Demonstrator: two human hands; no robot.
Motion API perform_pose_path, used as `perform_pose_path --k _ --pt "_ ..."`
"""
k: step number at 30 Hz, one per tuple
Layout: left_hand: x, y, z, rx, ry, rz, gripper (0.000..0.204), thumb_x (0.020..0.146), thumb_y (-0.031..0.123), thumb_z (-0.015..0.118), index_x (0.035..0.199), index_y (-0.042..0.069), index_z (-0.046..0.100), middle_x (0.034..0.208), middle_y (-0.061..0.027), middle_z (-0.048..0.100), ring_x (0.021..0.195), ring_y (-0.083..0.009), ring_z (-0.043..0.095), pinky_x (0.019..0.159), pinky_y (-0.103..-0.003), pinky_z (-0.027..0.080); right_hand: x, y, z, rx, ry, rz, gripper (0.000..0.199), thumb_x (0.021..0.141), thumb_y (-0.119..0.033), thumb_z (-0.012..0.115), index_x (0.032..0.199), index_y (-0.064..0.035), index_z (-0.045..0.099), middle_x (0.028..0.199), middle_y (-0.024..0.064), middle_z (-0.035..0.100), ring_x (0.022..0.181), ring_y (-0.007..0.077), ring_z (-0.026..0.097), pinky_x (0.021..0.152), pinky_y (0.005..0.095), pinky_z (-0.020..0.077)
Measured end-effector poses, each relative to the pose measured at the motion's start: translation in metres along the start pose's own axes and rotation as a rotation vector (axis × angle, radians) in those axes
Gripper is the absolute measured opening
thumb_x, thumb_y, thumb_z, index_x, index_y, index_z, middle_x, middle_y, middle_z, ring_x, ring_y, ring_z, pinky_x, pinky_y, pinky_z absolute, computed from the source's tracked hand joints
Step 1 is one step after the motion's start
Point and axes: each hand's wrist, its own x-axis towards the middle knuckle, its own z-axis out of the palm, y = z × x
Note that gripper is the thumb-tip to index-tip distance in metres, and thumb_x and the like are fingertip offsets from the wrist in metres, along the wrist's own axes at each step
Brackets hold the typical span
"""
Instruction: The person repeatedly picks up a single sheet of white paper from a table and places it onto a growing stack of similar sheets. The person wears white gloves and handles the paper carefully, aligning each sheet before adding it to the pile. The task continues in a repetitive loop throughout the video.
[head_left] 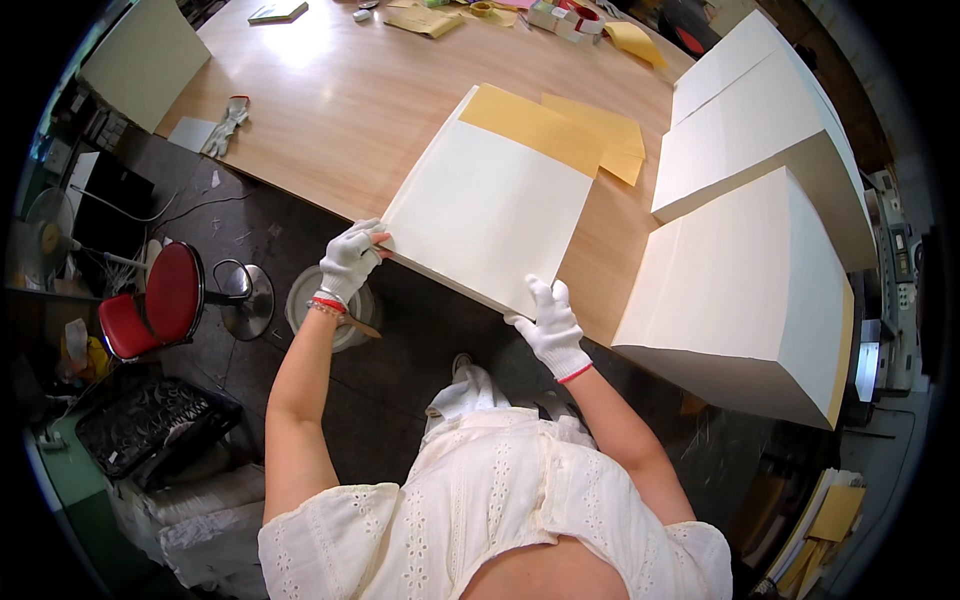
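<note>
A thick stack of large white paper sheets (485,195) lies at an angle on the near part of the table, its front edge at the table's edge. Across the far end of the stack runs a yellow-orange paper strip (535,125). My left hand (348,262), in a white knit glove with some bare fingertips showing, grips the near left corner. At the near right corner my gloved right hand (550,325) holds on, its fingers on top and its thumb by the front edge. More yellow paper (615,140) lies beyond the stack.
Tall white paper stacks (720,265) stand along the table's right side. A spare glove (228,125) rests at the left edge of the wooden table (320,120). Below it are a white bucket (305,295) and a red chair (172,290). Tape rolls (585,18) sit at the far side.
</note>
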Motion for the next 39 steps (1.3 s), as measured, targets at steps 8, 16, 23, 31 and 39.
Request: perform_pose_path --k 8,16,23,31,39 --pt "0.003 0.008 -0.001 -0.219 -0.016 -0.115 0.025 0.068 -0.011 0.07 0.091 -0.001 0.07 0.096 -0.0153 0.071 0.078 -0.0231 0.07 0.067 -0.028 0.057 -0.001 0.002 0.003 0.071 0.04 -0.039 0.073 0.071 -0.029 0.082 0.132 -0.0187 0.044 0.115 0.0198 0.046 0.085 0.0408 0.061 0.071 0.0496 0.0522" --pt "-0.004 -0.005 0.005 -0.174 0.035 -0.045 0.029 0.065 -0.009 0.074 0.092 -0.001 0.068 0.092 -0.0137 0.07 0.077 -0.0253 0.069 0.067 -0.029 0.056 -0.002 0.006 0.006 0.08 0.081 -0.102 0.074 0.07 -0.028 0.082 0.133 -0.0164 0.045 0.116 0.0215 0.046 0.087 0.0398 0.061 0.073 0.0476 0.0526" --pt "0.041 0.039 -0.03 0.353 -0.332 0.043 0.053 0.07 0.03 0.08 0.113 0.006 0.063 0.123 -0.0135 0.061 0.121 -0.0352 0.05 0.1 -0.047 0.04 -0.004 0.008 -0.007 0.009 0.011 -0.081 0.073 0.074 -0.047 0.076 0.135 -0.0217 0.045 0.117 0.0212 0.047 0.094 0.0407 0.061 0.077 0.0487 0.0529" --pt "0.186 0.099 0.096 0.599 -0.703 0.232 0.063 0.092 0.049 0.051 0.141 0.01 0.044 0.157 -0.0136 0.024 0.146 -0.0362 0.016 0.118 -0.054 0.009 -0.001 -0.003 -0.032 0.114 -0.174 0.041 0.067 0.081 -0.048 0.069 0.137 -0.0199 0.045 0.114 0.02 0.049 0.097 0.0402 0.059 0.08 0.0473 0.0502" --pt "0.328 0.111 0.187 0.832 -0.593 0.011 0.072 0.091 0.055 0.048 0.15 0.018 0.031 0.16 -0.0093 0.016 0.148 -0.0314 0.011 0.117 -0.059 0.002 -0.004 0.006 -0.025 0.327 -0.129 -0.014 0.062 0.086 -0.037 0.066 0.138 -0.0141 0.043 0.131 0.0213 0.045 0.118 0.0401 0.05 0.096 0.0442 0.0449"
